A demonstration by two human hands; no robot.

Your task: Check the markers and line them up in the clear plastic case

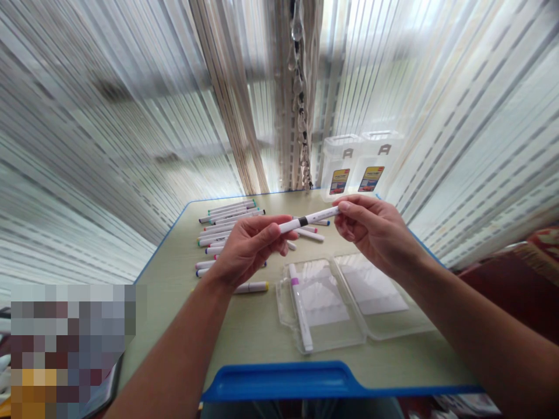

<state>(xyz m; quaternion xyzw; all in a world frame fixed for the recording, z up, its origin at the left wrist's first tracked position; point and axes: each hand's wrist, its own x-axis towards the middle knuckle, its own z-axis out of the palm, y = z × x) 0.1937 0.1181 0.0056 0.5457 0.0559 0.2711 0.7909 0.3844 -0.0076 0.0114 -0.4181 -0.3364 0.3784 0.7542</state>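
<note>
Above the table, a white marker point(321, 216) with a black band is held level between my two hands. My left hand point(250, 247) pinches its left end, and my right hand point(371, 227) grips the right end with thumb and fingers. Below them an open clear plastic case point(332, 329) lies flat, its two halves side by side. Inside its left half rests one white marker with a purple band point(301, 308). Behind and under my left hand, several white markers point(231, 215) with coloured ends lie in a loose row, partly hidden.
Two clear plastic boxes with handles and yellow labels point(371, 178) stand at the table's back right. The pale green table point(166, 326) has a blue rim and a blue front tray point(279, 378). Striped string curtains point(131, 116) and a strand of beads point(300, 99) hang behind it.
</note>
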